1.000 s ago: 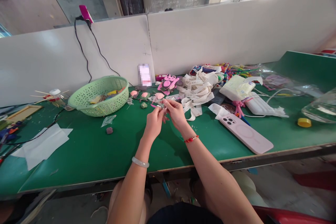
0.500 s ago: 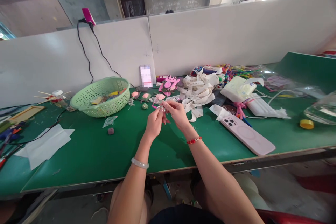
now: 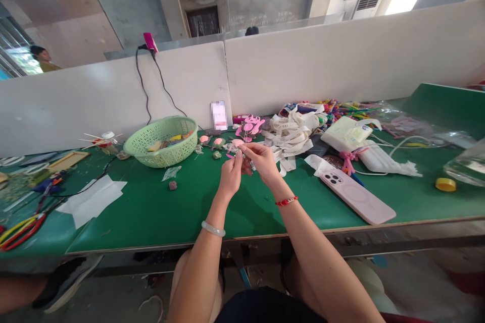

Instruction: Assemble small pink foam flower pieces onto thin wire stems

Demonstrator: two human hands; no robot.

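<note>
Swung leftward in view since the earlier frame, with a red-and-yellow-handled tool (image 3: 32,220) now more fully in sight at far left and a person (image 3: 44,58) showing beyond the partition (image 3: 341,55); little or no change in pose of left hand (image 3: 230,176) and right hand (image 3: 264,162). Both pinched narrow, fingertips together, apparently on the near end of a thin pale strand (image 3: 246,134); rest of the held bit hidden, can't tell its shape. Located above the green worktop (image 3: 151,222), in front of the pink cutout (image 3: 253,125), right of the basket (image 3: 166,157). Beside the left fingertips, a pink sliver (image 3: 230,156); held or loose, can't tell. Probably very light, limp, easily lost; best pinched close to the end, no hard tug. Points away toward the partition, long axis near upright in view, slight rightward lean.
</note>
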